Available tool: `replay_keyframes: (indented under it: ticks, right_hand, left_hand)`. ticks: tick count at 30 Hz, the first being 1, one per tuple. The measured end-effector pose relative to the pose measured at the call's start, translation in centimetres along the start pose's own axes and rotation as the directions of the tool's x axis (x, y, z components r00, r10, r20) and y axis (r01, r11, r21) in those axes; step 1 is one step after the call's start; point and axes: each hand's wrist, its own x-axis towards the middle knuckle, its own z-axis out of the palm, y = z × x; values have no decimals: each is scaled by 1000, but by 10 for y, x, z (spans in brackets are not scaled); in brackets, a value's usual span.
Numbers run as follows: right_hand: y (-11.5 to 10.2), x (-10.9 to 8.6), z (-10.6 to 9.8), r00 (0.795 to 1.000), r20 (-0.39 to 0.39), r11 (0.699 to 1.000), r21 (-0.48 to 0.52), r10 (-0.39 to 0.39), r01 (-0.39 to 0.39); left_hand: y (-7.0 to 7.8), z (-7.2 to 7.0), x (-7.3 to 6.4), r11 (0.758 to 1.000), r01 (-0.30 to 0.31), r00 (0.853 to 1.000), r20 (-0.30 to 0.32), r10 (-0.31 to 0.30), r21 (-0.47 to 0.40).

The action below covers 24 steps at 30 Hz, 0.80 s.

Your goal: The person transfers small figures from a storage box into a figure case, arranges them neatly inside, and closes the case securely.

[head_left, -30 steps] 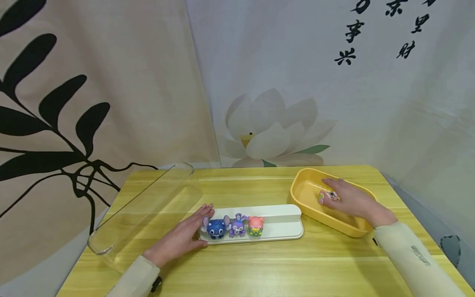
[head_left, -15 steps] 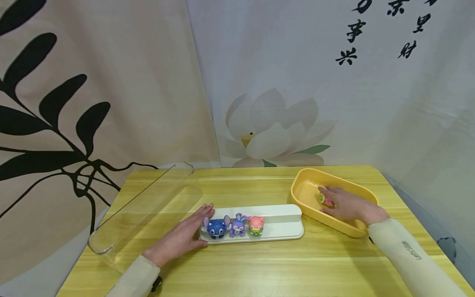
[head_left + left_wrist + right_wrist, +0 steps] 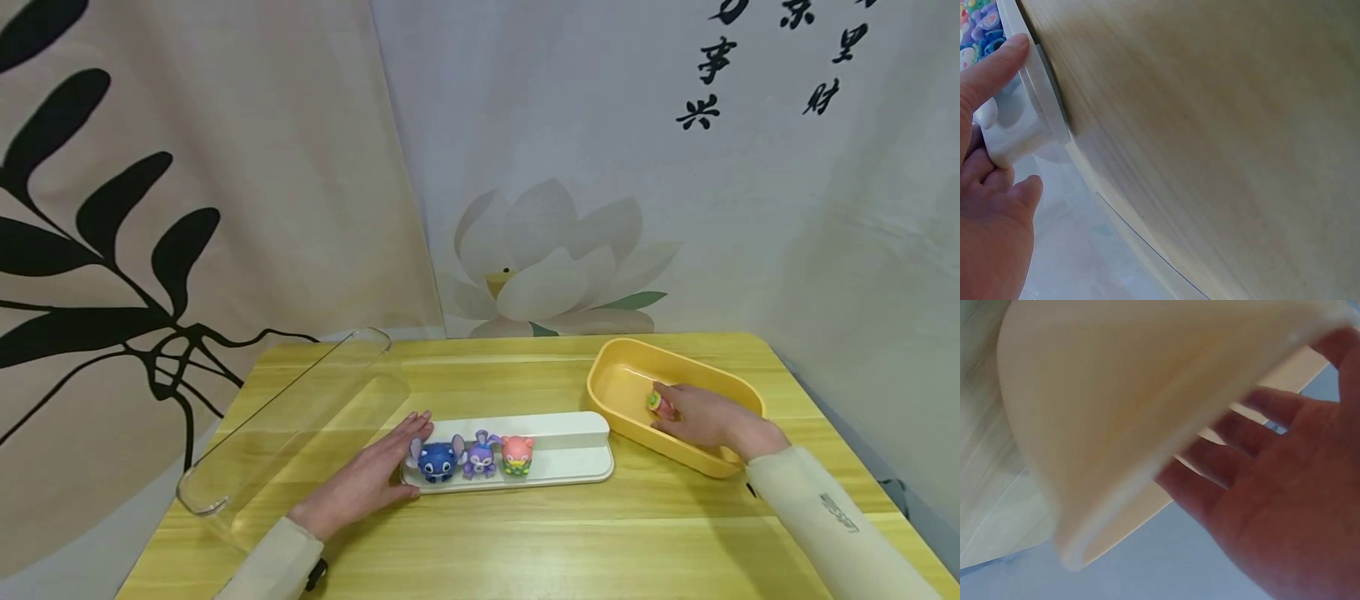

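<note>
- On the desk (image 3: 525, 546), we see the base (image 3: 573, 465) midway, three figurines (image 3: 480, 457) in a row on its left half.
- Left lies the cover (image 3: 292, 425), aslant.
- Right, the tray (image 3: 626, 392); in it, the right hand (image 3: 708, 415) and another figurine (image 3: 662, 406).
- The left hand (image 3: 363, 487) touches the base's left end.
- Behind hangs the curtain (image 3: 315, 192).

The table (image 3: 525, 546) has a smooth, pale yellow wood-grain top with rounded corners at its far side. 3 things lie directly on it: a long clear cover (image 3: 296, 425) slanting along the left edge, a low white stand (image 3: 573, 463) near the middle, and a yellow tray (image 3: 660, 452) set askew at the right, just beside the stand.
</note>
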Motion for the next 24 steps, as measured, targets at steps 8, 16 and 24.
replay_keyframes:
  ticks: [8,16,24]
  right_hand:
    - [-5,-8,0,998,-30,997,-40,61,-62]
    - [-4,-11,1,996,-18,995,30,92,-92]
    - [7,-6,0,988,-18,981,121,153,-150]
  left_hand:
    - [-1,2,0,1000,-13,1000,-7,13,-3]
    - [-2,2,0,1000,-20,1000,-8,20,7]
    - [-1,3,-1,1000,-21,1000,-16,21,9]
